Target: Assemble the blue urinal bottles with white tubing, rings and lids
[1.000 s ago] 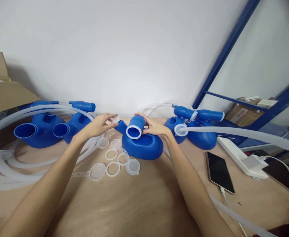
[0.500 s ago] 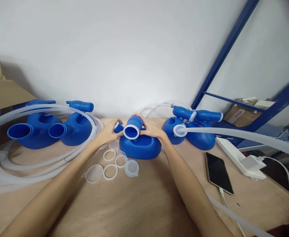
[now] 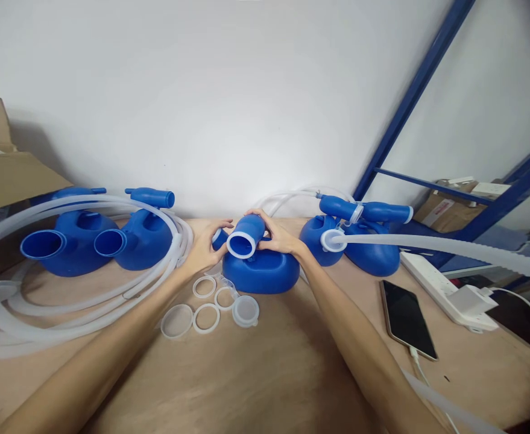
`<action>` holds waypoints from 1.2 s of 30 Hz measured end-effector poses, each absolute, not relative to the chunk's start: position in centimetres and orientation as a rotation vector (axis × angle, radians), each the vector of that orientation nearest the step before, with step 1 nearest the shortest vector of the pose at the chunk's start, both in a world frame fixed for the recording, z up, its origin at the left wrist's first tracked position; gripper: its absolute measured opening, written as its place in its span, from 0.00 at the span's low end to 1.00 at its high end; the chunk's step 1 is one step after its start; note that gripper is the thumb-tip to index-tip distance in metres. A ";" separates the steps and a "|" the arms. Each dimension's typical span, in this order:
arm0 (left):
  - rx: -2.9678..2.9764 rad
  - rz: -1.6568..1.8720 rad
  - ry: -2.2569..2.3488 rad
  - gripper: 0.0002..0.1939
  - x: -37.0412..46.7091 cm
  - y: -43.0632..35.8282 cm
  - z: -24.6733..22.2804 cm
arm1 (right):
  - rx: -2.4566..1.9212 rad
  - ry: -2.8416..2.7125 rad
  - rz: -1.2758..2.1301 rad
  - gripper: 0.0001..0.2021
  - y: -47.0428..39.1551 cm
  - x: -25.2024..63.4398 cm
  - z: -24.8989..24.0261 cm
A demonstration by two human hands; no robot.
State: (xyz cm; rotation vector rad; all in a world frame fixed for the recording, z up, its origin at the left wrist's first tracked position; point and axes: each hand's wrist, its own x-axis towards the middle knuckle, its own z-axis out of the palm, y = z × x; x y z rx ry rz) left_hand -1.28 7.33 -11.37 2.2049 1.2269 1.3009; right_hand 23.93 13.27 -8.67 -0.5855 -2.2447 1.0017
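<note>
A blue plastic bottle (image 3: 261, 277) with a moulded grip stands on the table in front of me. My left hand (image 3: 208, 246) curls round a blue round part at its left, which looks like the bottle's neck; the fingers partly hide it. My right hand (image 3: 276, 235) is closed round a short blue tube-shaped piece (image 3: 252, 229) above the bottle. A white ring (image 3: 241, 245) rims that piece's open end, which faces me. Below the bottle lie several loose translucent rings (image 3: 206, 318) and a round translucent cap (image 3: 245, 311).
Wide-mouthed blue bottles (image 3: 81, 244) and coiled translucent hose (image 3: 124, 298) are at left, by a cardboard box (image 3: 25, 175). At right stand capped blue bottles (image 3: 373, 253) with a hose (image 3: 427, 242), a phone (image 3: 408, 319) on its cable and a power strip (image 3: 445, 295).
The view has shifted slightly, so everything sits a little further right. My left fingers have spread a little round the blue part. My right hand keeps its grip on the tube-shaped piece.
</note>
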 end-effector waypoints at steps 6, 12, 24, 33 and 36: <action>2.223 1.219 1.258 0.31 -1.4 7.3 -11.2 | -0.613 -2.231 0.987 0.41 13.3 24.1 -8.9; 2.110 1.000 1.288 0.39 -2.7 5.9 -8.8 | -0.652 -2.215 0.990 0.40 12.6 24.4 -8.8; 2.394 0.859 1.245 0.48 -1.8 6.0 -6.2 | -0.704 -2.213 0.872 0.51 12.1 24.4 -8.7; 2.408 0.903 1.507 0.55 -2.4 6.2 -6.6 | -0.724 -2.274 0.736 0.51 12.5 24.5 -9.8; 2.407 0.776 1.620 0.54 -4.8 6.2 -5.5 | -0.782 -2.247 0.729 0.50 13.1 24.4 -10.4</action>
